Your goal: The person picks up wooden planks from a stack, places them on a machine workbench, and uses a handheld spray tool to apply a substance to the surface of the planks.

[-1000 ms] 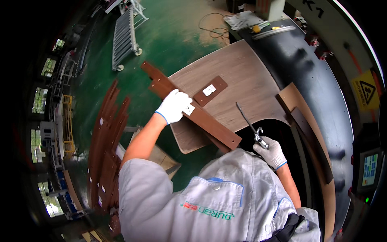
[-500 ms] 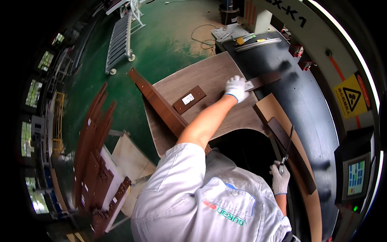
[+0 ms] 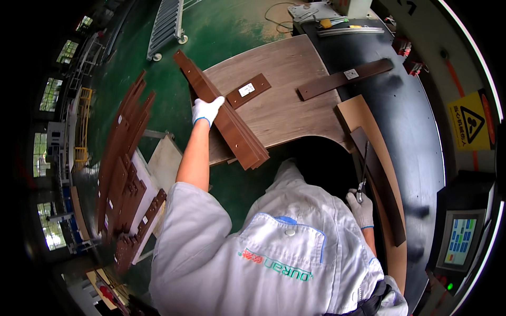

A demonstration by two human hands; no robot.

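My gloved left hand (image 3: 207, 110) is closed on the edge of a brown board (image 3: 235, 138), the top one of a slanting stack at the left side of the wood-grain tabletop (image 3: 290, 113). Its thumb lies over the board, and its other fingers are mostly hidden. A short brown board (image 3: 258, 84) with a white label rests beside the stack. My gloved right hand (image 3: 361, 209), low on the right, is closed around what looks like an air blow gun (image 3: 362, 184), its thin nozzle pointing away from me. A long dark board (image 3: 385, 189) lies close by on a tan panel (image 3: 398, 221).
Another dark labelled board (image 3: 369, 70) bridges the tabletop and the black machine bed (image 3: 416, 152). Brown boards (image 3: 118, 179) are stacked at the left. A roller conveyor (image 3: 166, 26) stands at the back, a control screen (image 3: 459, 239) at the right. The tabletop has a curved cutout before me.
My left hand has let go of the dark labelled board and moved left to the stack. The view has shifted. My right hand still holds the blow gun.
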